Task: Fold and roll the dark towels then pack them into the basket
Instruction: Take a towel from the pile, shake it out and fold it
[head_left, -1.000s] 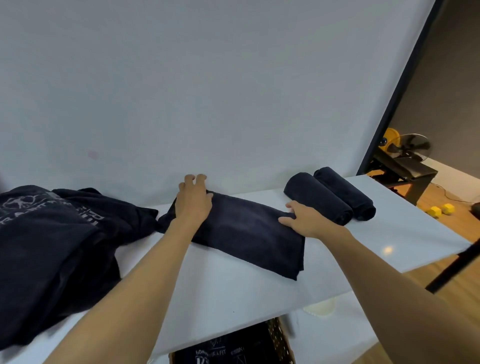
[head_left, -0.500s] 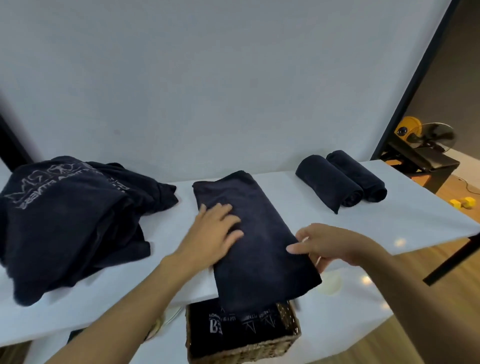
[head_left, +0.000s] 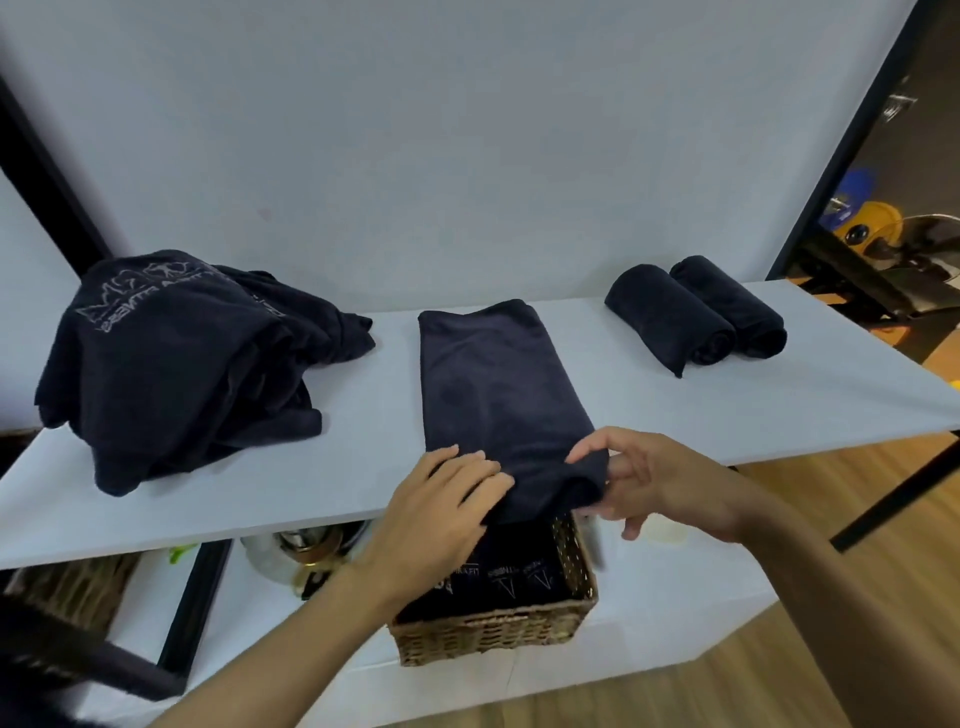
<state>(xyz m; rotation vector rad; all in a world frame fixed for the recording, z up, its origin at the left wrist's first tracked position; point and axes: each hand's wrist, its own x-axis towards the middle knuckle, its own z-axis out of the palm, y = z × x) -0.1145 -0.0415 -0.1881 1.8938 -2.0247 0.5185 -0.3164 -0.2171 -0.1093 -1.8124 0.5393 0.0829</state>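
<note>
Head view. Saw a folded towel (head_left: 493, 379), dark and long, laid flat across the white bench (head_left: 649, 410) from the far side to the near edge, with its near end hanging a little over this edge. Found the left hand (head_left: 441, 499) resting on the near left part of this towel, palm down, fingers straight and close together, gripping nothing. Found the right hand (head_left: 660, 478) at the near right corner of the same towel, thumb on top of the cloth and the other fingers below it, so clamped on that corner in a pinch. Noted the cloth a little raised and bunched there.

On the left of the bench, well apart from the folded towel, saw a loose pile of dark towels (head_left: 176, 358) with pale printed letters on top. At the far right of the bench, saw a rolled towel (head_left: 670, 317) and a second rolled towel (head_left: 732, 306), lying side by side and touching.

Below the near edge, on a lower white shelf (head_left: 675, 613), saw a woven basket (head_left: 493, 629) right under the hanging end, with packed towels (head_left: 509, 566) inside, dark, with pale logos. Could not count them. Behind the bench, saw a plain white wall (head_left: 467, 156).
</note>
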